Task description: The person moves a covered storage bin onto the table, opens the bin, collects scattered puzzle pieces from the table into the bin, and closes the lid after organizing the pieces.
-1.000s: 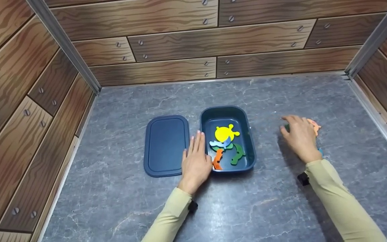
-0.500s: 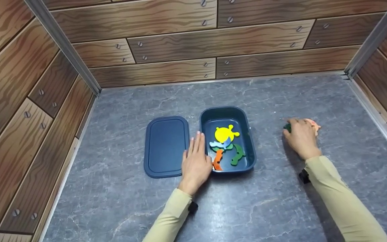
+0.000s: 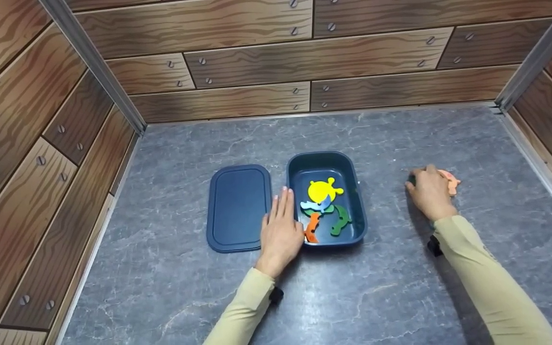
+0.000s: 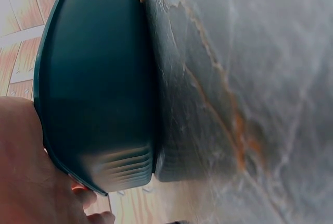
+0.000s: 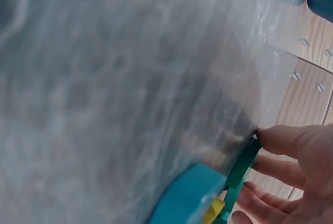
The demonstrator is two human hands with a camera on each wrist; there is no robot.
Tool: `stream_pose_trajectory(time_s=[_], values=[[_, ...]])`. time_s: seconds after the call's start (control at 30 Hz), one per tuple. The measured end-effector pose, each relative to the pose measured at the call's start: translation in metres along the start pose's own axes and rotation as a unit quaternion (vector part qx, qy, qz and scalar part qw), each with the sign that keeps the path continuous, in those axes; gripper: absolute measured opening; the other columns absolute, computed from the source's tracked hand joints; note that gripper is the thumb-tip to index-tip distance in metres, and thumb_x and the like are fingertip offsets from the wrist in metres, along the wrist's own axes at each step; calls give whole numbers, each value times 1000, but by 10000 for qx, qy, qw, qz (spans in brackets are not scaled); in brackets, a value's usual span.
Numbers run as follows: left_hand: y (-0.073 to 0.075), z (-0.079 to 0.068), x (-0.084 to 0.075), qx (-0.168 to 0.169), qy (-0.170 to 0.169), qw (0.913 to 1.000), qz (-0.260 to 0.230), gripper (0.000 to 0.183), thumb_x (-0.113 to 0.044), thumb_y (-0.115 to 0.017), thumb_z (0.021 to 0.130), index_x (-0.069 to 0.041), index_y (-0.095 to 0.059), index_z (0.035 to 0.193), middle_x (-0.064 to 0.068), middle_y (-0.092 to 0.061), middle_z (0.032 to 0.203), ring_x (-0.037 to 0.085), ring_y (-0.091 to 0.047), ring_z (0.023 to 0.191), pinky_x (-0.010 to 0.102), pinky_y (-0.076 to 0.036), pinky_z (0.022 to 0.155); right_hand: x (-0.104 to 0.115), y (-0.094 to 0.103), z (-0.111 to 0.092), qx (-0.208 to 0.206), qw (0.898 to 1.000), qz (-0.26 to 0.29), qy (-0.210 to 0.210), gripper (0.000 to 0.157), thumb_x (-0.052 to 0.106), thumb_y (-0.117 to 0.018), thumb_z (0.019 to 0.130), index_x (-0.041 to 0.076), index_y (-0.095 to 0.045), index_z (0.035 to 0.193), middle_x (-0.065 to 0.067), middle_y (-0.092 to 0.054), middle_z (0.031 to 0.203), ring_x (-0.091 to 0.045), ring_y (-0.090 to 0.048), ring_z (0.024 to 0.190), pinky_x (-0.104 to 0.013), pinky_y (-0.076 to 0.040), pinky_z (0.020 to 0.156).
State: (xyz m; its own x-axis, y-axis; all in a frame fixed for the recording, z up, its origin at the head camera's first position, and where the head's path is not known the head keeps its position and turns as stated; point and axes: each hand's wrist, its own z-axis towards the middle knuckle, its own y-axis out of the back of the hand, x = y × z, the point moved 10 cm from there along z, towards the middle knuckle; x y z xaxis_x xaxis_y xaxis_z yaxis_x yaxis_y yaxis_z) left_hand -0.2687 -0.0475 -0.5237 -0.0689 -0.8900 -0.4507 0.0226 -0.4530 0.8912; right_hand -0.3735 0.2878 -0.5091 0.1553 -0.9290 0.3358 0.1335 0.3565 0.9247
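Note:
A dark blue box (image 3: 362,206) holds several flat animal-like pieces, among them a yellow one (image 3: 320,190), an orange one (image 3: 312,228) and a green one (image 3: 341,220). My left hand (image 3: 281,237) rests along the box's left side with straight fingers. In the left wrist view it lies at the rim of the box (image 4: 99,78). Out to the right, my right hand (image 3: 431,194) is low over the table; in its wrist view the thumb and fingers pinch a thin green piece (image 5: 242,165). A blue piece (image 5: 187,193) and a yellow bit (image 5: 214,211) show beside that piece.
The box's blue lid (image 3: 240,208) lies flat to the left of the box. A pinkish-orange piece (image 3: 453,183) sits just right of my right hand. Wood-patterned walls (image 3: 257,72) enclose the grey marbled table (image 3: 185,297) at the back and sides.
My right hand has come down onto the green piece, and its fingers have drawn together on it. My left hand and the box have stayed in place.

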Motion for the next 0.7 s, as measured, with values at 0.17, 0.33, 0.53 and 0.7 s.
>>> stream_pose_trajectory(time_s=[0.17, 0.33, 0.53, 0.7], values=[[0, -1, -1, -16, -7, 10000, -42, 69, -20, -45, 98, -20, -13, 160, -6, -6, 165, 21, -11, 150, 56, -23, 113, -2, 2, -1, -42, 10000, 13, 61, 25, 5, -66, 90, -13, -66, 107, -34, -53, 100, -52, -54, 84, -61, -44, 66], [1, 0, -2, -48, -5, 10000, -70, 69, -20, -45, 98, -20, -13, 160, -5, -7, 165, 22, -12, 149, 56, -23, 113, -3, 2, -1, -55, 9999, 94, 6, 22, 5, -67, 89, -13, -67, 102, -34, -54, 99, -51, -54, 86, -61, -44, 70], [0, -1, -1, -24, 18, 10000, -95, 69, -20, -44, 98, -20, -13, 160, -6, -6, 165, 21, -11, 150, 56, -23, 113, -3, 6, -3, -305, 9991, 253, 152, 21, 2, -68, 88, -14, -66, 102, -36, -61, 98, -52, -57, 90, -62, -44, 76], [0, 0, -1, -17, 32, 10000, -69, 70, -20, -44, 98, -20, -13, 160, -7, -5, 164, 21, -11, 150, 55, -23, 113, -4, 6, -6, -406, 9990, 137, 147, 25, 4, -68, 89, -15, -67, 104, -35, -63, 94, -51, -58, 83, -61, -44, 72]])
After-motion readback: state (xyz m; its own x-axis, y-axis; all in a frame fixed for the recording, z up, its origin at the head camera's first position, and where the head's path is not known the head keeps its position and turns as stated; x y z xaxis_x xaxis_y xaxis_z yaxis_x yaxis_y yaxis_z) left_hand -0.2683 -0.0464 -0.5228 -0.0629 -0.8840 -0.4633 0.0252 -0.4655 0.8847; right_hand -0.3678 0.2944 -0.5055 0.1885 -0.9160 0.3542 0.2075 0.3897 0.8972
